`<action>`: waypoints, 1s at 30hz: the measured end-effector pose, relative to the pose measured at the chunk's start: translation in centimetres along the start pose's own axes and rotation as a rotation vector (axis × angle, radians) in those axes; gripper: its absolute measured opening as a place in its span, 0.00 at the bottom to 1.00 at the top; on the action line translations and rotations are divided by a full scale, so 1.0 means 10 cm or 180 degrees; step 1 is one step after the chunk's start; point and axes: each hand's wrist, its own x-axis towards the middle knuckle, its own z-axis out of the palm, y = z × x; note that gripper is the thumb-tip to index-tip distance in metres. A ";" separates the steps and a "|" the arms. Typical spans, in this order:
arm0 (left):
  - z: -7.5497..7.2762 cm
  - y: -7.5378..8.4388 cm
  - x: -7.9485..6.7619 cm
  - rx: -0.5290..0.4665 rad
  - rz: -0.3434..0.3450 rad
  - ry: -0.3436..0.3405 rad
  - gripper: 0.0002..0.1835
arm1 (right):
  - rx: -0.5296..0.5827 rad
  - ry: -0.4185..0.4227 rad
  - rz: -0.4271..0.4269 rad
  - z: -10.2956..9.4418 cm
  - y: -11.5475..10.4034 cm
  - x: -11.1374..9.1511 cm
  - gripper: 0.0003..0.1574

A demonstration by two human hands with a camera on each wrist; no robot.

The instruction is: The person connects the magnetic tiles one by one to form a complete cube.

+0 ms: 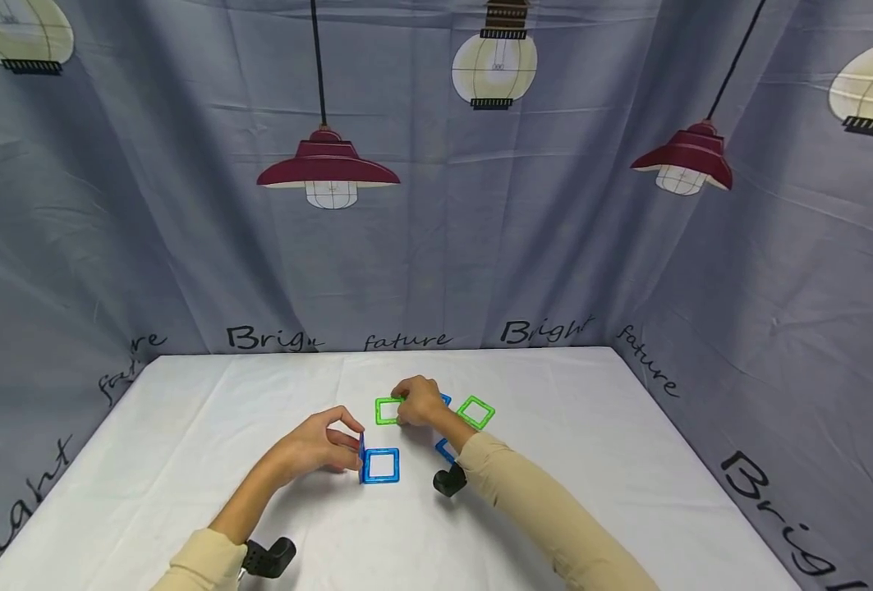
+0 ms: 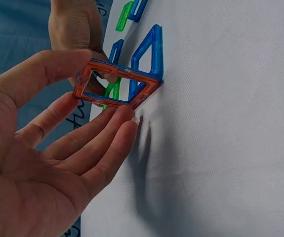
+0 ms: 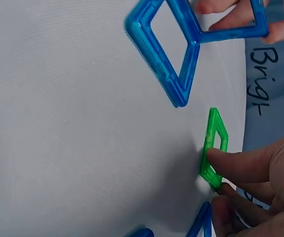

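My left hand (image 1: 321, 443) pinches an upright square magnetic tile (image 1: 362, 460) between thumb and fingertips. It looks blue in the head and right wrist views; its near face shows orange-red in the left wrist view. The upright tile's lower edge meets one side of a blue square tile (image 1: 397, 466) lying flat on the table. Farther back, my right hand (image 1: 421, 402) pinches a green square tile (image 1: 379, 410) at its right side. In the right wrist view the thumb lies on that green tile (image 3: 211, 133), and part of its frame is hidden.
Right of my right hand another green square tile (image 1: 486, 401) lies flat. Two blue tiles are partly hidden by the right hand and forearm, one behind (image 1: 446, 399) and one nearer (image 1: 442, 448). A white cloth (image 1: 554, 394) covers the table; a printed grey-blue curtain (image 1: 436, 246) hangs behind.
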 end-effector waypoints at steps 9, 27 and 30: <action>-0.01 0.06 0.01 0.0138 -0.0016 0.0059 0.27 | -0.0125 -0.0074 -0.0182 -0.02 -0.03 -0.10 0.27; 0.00 0.04 0.01 0.0140 -0.0035 0.0028 0.26 | 0.0198 -0.0196 -0.0103 0.03 -0.04 -0.32 0.25; 0.01 0.03 0.01 0.0137 -0.0038 0.0027 0.26 | 0.0208 -0.0192 -0.0088 0.03 -0.05 -0.34 0.25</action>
